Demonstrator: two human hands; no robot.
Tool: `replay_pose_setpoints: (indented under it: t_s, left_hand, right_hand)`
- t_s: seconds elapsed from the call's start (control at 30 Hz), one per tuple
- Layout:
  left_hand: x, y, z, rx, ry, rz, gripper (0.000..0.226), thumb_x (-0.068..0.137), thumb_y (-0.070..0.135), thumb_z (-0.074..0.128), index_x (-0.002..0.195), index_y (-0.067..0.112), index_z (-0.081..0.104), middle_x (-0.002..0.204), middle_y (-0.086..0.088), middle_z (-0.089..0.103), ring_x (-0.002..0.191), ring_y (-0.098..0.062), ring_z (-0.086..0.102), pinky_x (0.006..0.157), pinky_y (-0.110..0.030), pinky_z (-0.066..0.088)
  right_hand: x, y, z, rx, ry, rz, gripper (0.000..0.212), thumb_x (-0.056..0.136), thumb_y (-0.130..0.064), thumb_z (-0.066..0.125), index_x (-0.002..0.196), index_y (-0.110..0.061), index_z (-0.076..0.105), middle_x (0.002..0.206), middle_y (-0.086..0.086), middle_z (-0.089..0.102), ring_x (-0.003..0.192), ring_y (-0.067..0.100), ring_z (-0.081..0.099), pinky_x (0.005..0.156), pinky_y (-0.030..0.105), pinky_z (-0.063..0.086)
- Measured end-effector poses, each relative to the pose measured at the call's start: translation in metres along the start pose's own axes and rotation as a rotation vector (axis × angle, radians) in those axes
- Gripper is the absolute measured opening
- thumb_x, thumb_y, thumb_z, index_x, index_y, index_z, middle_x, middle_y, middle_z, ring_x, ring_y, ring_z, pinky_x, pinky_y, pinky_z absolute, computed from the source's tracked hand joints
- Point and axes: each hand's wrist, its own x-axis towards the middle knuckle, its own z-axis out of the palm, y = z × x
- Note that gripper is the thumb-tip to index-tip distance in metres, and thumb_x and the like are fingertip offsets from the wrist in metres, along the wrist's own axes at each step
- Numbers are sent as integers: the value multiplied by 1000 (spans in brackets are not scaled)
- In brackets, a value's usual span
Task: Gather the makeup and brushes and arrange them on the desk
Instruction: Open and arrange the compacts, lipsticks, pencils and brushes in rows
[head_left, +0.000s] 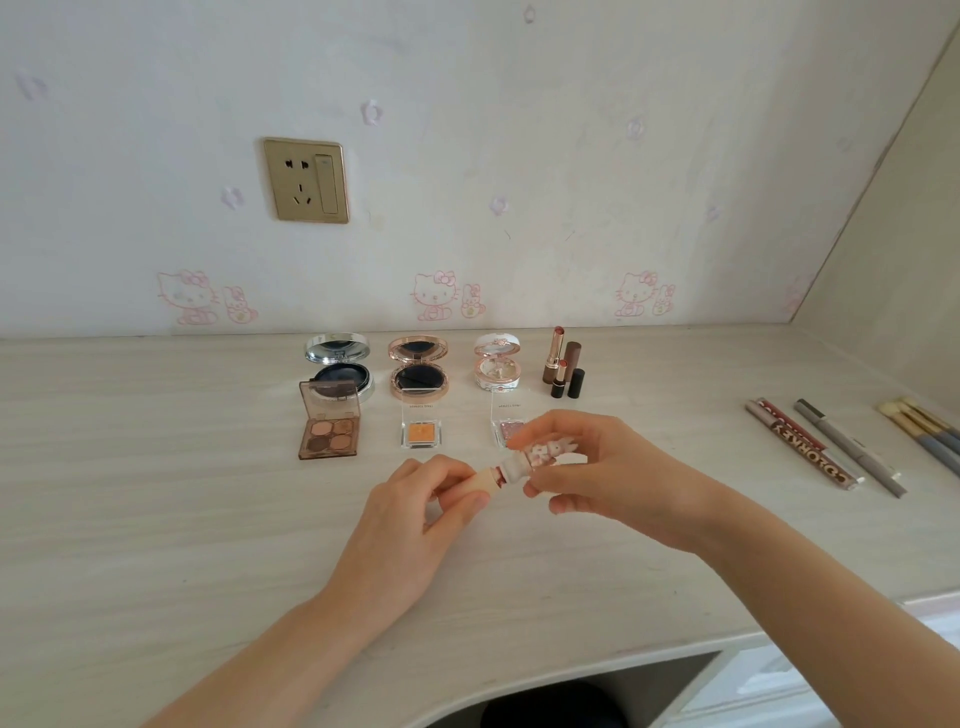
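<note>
A person's left hand (415, 519) grips a lipstick base (491, 478) while the right hand (597, 467) pinches its decorated cap (535, 457), a white compact (497, 364) at twelve o'clock.

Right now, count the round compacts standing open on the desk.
3, in the back row: silver compact at left, rose-gold compact in the middle, white compact at right. None appears hidden.

Makeup in two rows on the tabletop (156, 493), pens and brushes well off to the right.
A silver compact (337, 371), gold compact (418, 371) and white compact (497, 366) stand open beside uncapped lipsticks (563, 364). In front lie a brown palette (329, 426), orange eyeshadow (421, 432) and pink eyeshadow (505, 431), lids raised. A cream lipstick (496, 472) is held aloft. Pens (810, 447) and brushes (919, 431) lie side by side.
</note>
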Motion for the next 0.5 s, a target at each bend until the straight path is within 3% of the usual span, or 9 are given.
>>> replay_pose_setpoints:
  t_s: [0.17,0.27,0.5]
  left_hand:
    - [-1,0,0,3,5,0,10,87,39,63,95,43,60,87,15,62,89,0,56,73,-18,42]
    - [0,0,0,1,0,-7,10,87,40,62,97,41,61,89,15,62,90,-1,57,75,-20,44]
    - [0,0,0,-11,-9,-24,11,86,42,61,97,40,61,91,16,63,91,0,57,79,-20,44]
  right_hand:
    - [5,3,10,37,118,72,31,79,-26,75,107,-19,63,93,4,72,81,19,71,70,29,55]
    - [6,5,13,54,148,76,30,78,-20,77,101,-8,64,86,7,72,75,16,70,68,29,56]
    - [4,7,1,170,155,21,29,78,-3,74,103,-15,65,87,9,71,78,16,64,71,27,53]
